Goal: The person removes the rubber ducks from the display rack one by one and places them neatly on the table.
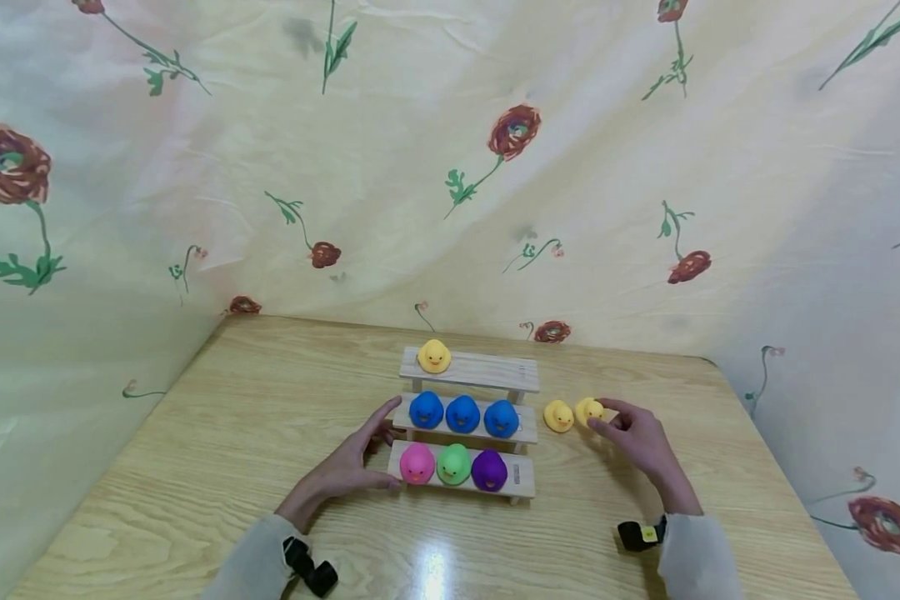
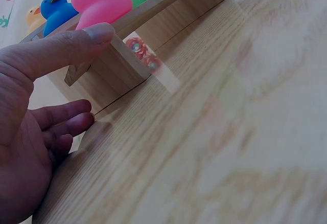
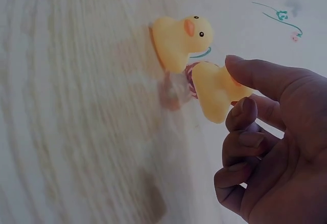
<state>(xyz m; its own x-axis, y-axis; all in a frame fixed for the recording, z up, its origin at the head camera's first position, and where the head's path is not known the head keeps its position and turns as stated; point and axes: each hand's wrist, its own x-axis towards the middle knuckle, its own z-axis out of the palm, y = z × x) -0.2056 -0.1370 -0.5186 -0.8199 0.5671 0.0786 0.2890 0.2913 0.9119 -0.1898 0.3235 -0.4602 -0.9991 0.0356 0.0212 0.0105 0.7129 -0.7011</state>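
Observation:
My right hand [image 1: 633, 437] pinches a yellow rubber duck [image 3: 208, 93] between thumb and fingers, to the right of the rack. Close beside it on the table stands another yellow duck [image 1: 558, 417]. My left hand [image 1: 352, 458] spans the left end of a three-tier wooden rack [image 1: 523, 477], its thumb at the bottom shelf's front corner and its index finger up by the middle shelf. On the bottom shelf sit a pink duck [image 1: 417, 463], a green duck [image 1: 453, 464] and a purple duck [image 1: 489, 471]. Three blue ducks [image 1: 462, 414] line the middle shelf. One yellow duck [image 1: 434, 357] is on the top shelf's left.
The light wood table [image 1: 270, 400] extends around the rack on every side. Behind it and along both sides hangs a pale cloth [image 1: 390, 167] printed with red flowers. Black straps with small cameras [image 1: 641, 535] are on both wrists.

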